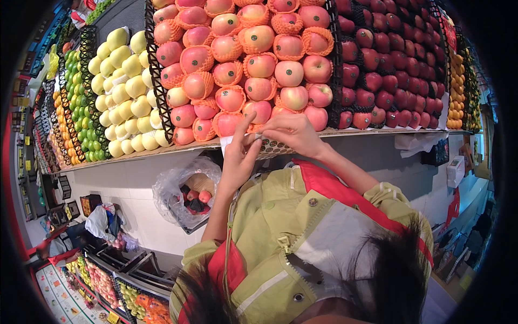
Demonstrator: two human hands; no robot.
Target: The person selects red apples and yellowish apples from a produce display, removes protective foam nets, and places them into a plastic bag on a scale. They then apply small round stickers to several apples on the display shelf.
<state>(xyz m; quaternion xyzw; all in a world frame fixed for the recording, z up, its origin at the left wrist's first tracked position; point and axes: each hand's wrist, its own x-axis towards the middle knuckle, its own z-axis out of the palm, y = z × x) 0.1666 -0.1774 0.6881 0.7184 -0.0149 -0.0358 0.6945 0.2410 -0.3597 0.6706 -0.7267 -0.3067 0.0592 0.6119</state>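
Note:
My left hand (241, 152) and my right hand (293, 133) meet at the front edge of the apple display. Between their fingertips is a small pale piece, too small to name. Just below it hangs a sheet of round dark stickers (275, 148), close under my right hand. Behind my fingers lie pink apples (259, 110) in rows, many wrapped in orange foam nets (230, 98). Several of these apples bear a small dark round sticker. The fingertips of both hands are pinched together, and the palms are partly hidden.
Black plastic dividers (158, 81) separate pale yellow pears (135, 86) on the left and dark red apples (382, 99) on the right. Under the ledge (194, 145), a clear plastic bag (166, 194) lines a container with a few apples (204, 197). A person (60, 243) is at the far left.

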